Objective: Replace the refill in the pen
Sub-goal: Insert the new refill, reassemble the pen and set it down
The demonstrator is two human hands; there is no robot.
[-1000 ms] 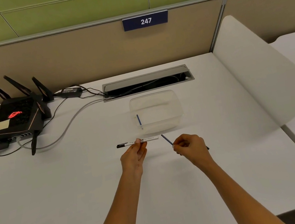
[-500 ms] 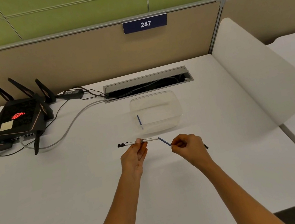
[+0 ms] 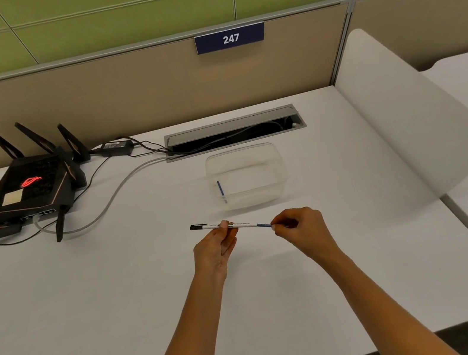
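My left hand (image 3: 215, 248) pinches a white pen barrel (image 3: 242, 224) with a black end, held level above the white desk. My right hand (image 3: 301, 229) grips a thin blue refill (image 3: 263, 225). The refill's far end sits inside the barrel's open right end, and only a short blue stretch shows between barrel and fingers. Behind the hands stands a clear plastic container (image 3: 279, 166) with another blue refill (image 3: 221, 189) lying inside at its left.
A black router (image 3: 31, 188) with antennas and its cables occupies the back left. A cable slot (image 3: 234, 132) is cut into the desk behind the container. A white curved divider (image 3: 412, 111) rises on the right, and a beige partition runs along the back.
My right hand has moved left and pushed the blue refill into the barrel's right end. The refill was apart from the pen before. My left hand has held the barrel nearly still.
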